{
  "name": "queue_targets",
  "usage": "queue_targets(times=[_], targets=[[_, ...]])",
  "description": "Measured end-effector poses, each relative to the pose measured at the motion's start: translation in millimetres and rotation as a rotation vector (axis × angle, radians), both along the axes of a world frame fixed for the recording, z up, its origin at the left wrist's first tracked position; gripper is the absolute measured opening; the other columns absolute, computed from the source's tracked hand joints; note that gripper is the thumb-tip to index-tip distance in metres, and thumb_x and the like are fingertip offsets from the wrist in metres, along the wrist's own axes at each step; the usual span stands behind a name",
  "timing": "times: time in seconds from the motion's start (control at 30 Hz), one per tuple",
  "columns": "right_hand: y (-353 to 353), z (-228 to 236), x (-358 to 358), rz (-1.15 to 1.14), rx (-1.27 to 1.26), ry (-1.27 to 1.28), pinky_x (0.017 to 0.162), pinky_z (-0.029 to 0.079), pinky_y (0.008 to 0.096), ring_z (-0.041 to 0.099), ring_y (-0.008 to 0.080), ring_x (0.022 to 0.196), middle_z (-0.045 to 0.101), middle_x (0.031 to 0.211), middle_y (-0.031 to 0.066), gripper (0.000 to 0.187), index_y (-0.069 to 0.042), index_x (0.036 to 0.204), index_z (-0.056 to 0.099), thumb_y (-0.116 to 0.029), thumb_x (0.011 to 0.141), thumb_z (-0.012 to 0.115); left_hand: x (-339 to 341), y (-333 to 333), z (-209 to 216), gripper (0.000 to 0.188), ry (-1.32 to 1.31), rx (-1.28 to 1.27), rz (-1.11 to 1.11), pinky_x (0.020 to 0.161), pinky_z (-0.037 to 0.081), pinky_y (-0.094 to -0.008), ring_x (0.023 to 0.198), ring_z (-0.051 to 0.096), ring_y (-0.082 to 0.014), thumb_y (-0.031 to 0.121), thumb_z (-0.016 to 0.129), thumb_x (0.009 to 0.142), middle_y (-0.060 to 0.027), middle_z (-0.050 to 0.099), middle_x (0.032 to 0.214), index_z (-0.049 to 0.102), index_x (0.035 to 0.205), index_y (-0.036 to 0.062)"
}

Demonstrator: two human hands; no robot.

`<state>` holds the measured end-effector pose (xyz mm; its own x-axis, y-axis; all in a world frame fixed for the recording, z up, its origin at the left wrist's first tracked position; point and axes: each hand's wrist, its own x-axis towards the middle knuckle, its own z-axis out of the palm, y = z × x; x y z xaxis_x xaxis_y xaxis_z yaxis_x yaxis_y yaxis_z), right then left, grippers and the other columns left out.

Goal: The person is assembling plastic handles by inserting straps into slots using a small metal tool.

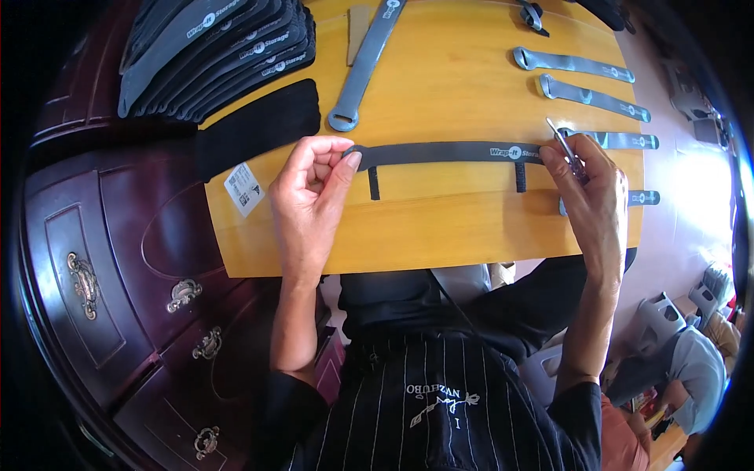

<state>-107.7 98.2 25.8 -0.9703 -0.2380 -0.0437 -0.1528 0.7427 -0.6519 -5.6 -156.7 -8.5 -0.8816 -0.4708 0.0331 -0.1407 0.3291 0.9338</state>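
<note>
The left hand (308, 188) and right hand (593, 188) hold a dark strap (440, 152) nearly level between them; the step in hand seems to be keeping it straight over two short black strips (375, 183), and the next move probably calls for a firm, even pinch at both ends; the left hand is narrowed to that pinch, thumb and forefinger on the strap's left end, the other fingers curled in; the right hand pinches the other end just as narrowly and also holds a slim tool (558, 136), its metal point angled up and away; the strips show below the strap's near edge, one toward each end, though I cannot tell whether they are fixed to it; the strap is over the table (440, 228).

Farther out, a grey strap (367, 63) with a slotted end lies just beyond the left hand; a black pad (259, 128) and white label (247, 188) are to its left, a stack (228, 59) of straps behind; loose straps (597, 98) line the right side, two partly hidden by the right hand.
</note>
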Motion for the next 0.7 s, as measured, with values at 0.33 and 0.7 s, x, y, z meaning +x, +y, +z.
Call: queue_targets(times=[0.33, 0.7], targets=[[-7, -2, 1, -0.016, 0.002, 0.018, 0.067, 0.049, 0.0366, 0.064, 0.0323, 0.073, 0.064, 0.081, 0.0175, 0.022, 0.003, 0.083, 0.061, -0.018, 0.086, 0.067, 1, -2, -1, 0.010, -0.093, 0.060, 0.053, 0.059, 0.039, -0.0137, 0.065, 0.050, 0.0010, 0.002, 0.067, 0.087, 0.0038, 0.059, 0.076, 0.065, 0.096, 0.0014], [-8, -8, 3, -0.033, 0.053, 0.125, 0.068, 0.052, 0.0388, 0.066, 0.0339, 0.077, 0.066, 0.086, 0.0190, 0.019, 0.003, 0.085, 0.060, -0.015, 0.084, 0.067, -3, 4, -3, 0.011, -0.107, 0.022, 0.085, 0.061, 0.039, -0.0139, 0.067, 0.050, 0.0002, 0.005, 0.069, 0.086, 0.0030, 0.061, 0.078, 0.065, 0.096, 0.0006]])
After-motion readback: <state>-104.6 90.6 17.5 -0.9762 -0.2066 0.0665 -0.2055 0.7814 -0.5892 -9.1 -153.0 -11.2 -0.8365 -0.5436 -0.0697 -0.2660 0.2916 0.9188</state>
